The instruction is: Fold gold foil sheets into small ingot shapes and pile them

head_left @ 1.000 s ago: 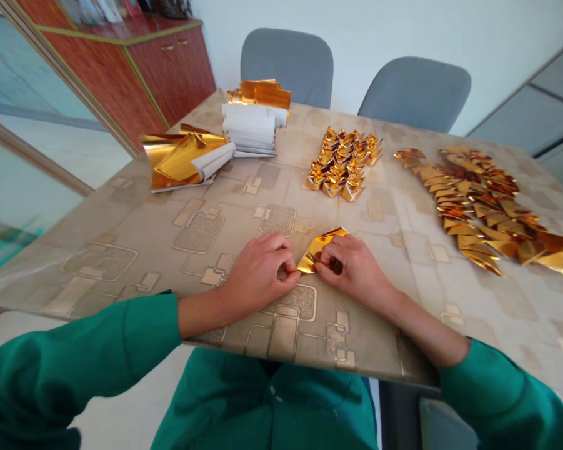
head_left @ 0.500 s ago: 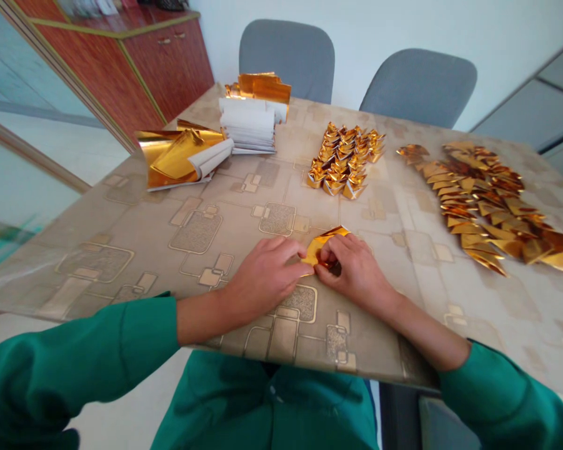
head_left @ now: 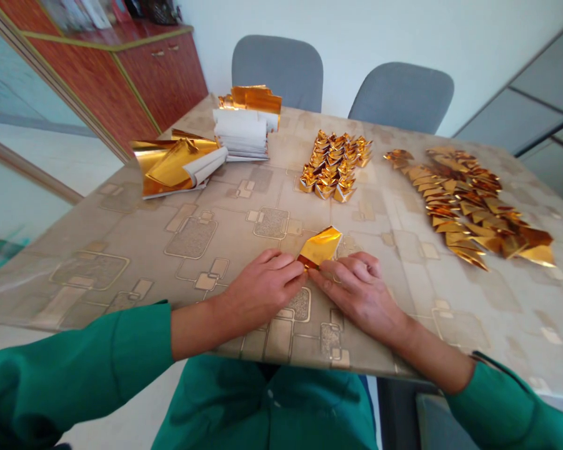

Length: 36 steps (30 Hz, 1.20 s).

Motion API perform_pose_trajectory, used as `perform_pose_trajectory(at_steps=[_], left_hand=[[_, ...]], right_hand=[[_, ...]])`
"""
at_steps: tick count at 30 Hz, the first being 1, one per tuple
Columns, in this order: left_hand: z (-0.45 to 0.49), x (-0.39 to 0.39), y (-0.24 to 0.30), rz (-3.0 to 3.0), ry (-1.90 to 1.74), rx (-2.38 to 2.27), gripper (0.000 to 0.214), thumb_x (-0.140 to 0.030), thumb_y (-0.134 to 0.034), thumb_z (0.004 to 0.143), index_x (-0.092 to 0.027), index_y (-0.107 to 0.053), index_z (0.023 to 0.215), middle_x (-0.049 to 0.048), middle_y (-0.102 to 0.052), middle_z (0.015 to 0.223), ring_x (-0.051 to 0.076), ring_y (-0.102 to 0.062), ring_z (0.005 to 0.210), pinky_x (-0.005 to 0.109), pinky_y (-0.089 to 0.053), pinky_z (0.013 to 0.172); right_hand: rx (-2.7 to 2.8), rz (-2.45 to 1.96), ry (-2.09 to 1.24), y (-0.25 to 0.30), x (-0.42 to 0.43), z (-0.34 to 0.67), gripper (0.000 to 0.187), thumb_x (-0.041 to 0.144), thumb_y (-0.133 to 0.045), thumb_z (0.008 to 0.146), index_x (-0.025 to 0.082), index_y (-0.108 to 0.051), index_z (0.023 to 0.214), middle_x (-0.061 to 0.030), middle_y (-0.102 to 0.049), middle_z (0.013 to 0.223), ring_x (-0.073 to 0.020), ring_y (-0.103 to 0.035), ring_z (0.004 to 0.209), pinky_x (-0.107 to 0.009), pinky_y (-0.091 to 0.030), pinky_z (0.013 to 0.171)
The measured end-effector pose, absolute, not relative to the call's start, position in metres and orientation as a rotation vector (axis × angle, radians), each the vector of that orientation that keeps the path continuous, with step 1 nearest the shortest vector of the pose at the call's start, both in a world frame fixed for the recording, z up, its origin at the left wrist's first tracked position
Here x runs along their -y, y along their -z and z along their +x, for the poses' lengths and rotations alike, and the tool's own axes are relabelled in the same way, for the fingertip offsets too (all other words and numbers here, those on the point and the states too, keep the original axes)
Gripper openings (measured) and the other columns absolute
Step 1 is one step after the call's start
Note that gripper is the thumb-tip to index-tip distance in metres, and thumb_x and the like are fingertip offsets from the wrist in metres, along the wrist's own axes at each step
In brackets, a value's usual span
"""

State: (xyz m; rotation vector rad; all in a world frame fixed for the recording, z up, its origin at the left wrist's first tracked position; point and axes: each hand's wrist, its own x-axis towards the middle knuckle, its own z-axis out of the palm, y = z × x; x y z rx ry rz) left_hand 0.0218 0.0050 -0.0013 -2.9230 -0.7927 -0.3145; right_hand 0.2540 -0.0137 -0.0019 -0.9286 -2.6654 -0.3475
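Folded gold foil sheet [head_left: 319, 247] on patterned tabletop [head_left: 244, 215], at 12 o'clock from both hands. Left hand [head_left: 262, 290] at 7 o'clock, right hand [head_left: 358, 294] at 5 o'clock; fingers [head_left: 285, 267] together, slightly curled, tips touching foil's lower edge; firmness of grip indiscernible.

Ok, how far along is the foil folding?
Looks well along. Done: a pile of boat-shaped gold foil folds and a larger spread of flatter folded pieces. In hand: one gold foil piece between the left hand and right hand. Left: a white paper stack and loose gold foil sheets.
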Motion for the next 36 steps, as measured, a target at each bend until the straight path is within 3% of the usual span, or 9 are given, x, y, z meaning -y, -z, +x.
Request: perform_pose_trajectory(at_steps=[6,16,29,33,36], left_hand=[[0.02,-0.003,0.0,-2.921,0.261,0.792,0.026,-0.017,-0.044,0.096,-0.012,-0.062,0.116,0.0076,-0.064,0.102,0.023,-0.053,0.094,0.039,-0.04,0.092],[0.002,0.01,0.005,-2.895,0.308,0.883,0.029,-0.016,-0.045,0.096,-0.011,-0.062,0.119,0.0093,-0.064,0.117,0.024,-0.053,0.107,0.041,-0.037,0.099],[-0.012,0.017,0.002,-2.895,0.272,0.971,0.03,-0.02,-0.048,0.096,-0.015,-0.062,0.122,0.0089,-0.064,0.126,0.024,-0.054,0.11,0.041,-0.042,0.093],[0.0,0.006,-0.009,-2.969,0.281,1.002,0.023,-0.02,-0.047,0.097,-0.017,-0.069,0.105,0.0066,-0.065,0.12,0.023,-0.055,0.106,0.041,-0.044,0.092],[0.017,-0.011,-0.009,-2.967,0.438,1.159,0.025,-0.036,-0.056,0.094,-0.016,-0.069,0.085,0.0069,-0.065,0.1,0.022,-0.055,0.095,0.038,-0.045,0.084]], right_hand=[[2.715,-1.002,0.264,0.01,0.013,0.254,0.028,0.023,-0.047,0.1,0.016,-0.061,0.123,-0.0057,-0.07,0.104,-0.0224,-0.052,0.099,-0.045,-0.03,0.1],[2.616,-1.099,0.26,0.009,0.019,0.261,0.027,0.025,-0.054,0.096,0.017,-0.064,0.12,-0.0045,-0.071,0.116,-0.0234,-0.057,0.102,-0.048,-0.027,0.105],[2.606,-1.142,0.222,0.011,0.022,0.264,0.03,0.025,-0.052,0.097,0.017,-0.063,0.123,-0.0064,-0.069,0.121,-0.0238,-0.058,0.105,-0.049,-0.025,0.109],[2.617,-1.12,0.161,0.01,0.016,0.261,0.027,0.024,-0.05,0.097,0.015,-0.064,0.119,-0.0078,-0.07,0.115,-0.0226,-0.06,0.103,-0.048,-0.027,0.108],[2.606,-1.108,0.092,0.005,0.012,0.257,0.021,0.027,-0.052,0.098,0.017,-0.067,0.109,-0.0066,-0.072,0.105,-0.0213,-0.061,0.1,-0.046,-0.03,0.105]])
